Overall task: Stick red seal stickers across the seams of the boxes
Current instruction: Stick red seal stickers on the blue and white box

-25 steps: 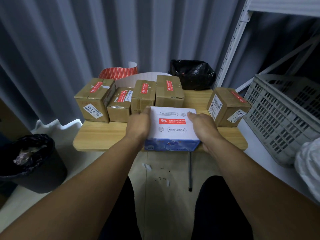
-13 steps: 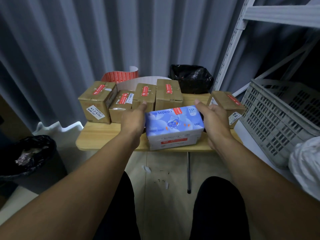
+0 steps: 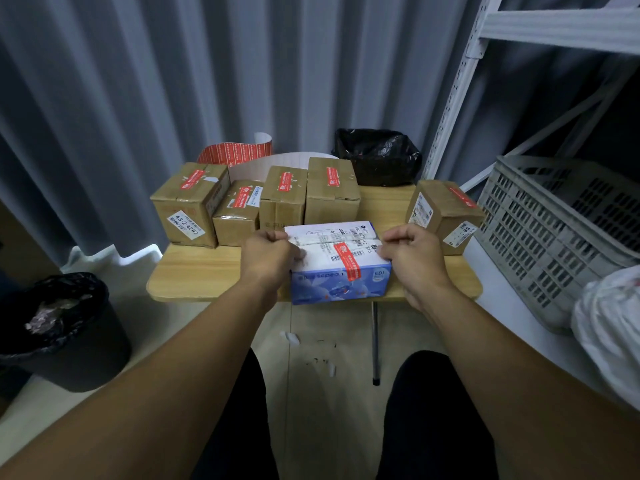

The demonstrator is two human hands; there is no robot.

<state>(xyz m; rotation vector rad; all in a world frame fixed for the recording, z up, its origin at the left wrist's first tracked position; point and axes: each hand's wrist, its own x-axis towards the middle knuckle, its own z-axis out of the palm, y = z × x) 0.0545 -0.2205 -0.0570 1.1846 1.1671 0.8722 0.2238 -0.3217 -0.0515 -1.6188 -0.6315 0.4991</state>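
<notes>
Held blue box (image 3: pixel 341 282), wooden table (image 3: pixel 194 271), grey curtain (image 3: pixel 173 81), white shelving (image 3: pixel 457 81), plastic crate (image 3: pixel 554 220)

Box (image 3: pixel 337 287) label print illegible, crate (image 3: pixel 554 233) cropped

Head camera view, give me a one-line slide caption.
Left hand and right hand grip a blue-and-white box with a red seal sticker on a wooden table.
</notes>
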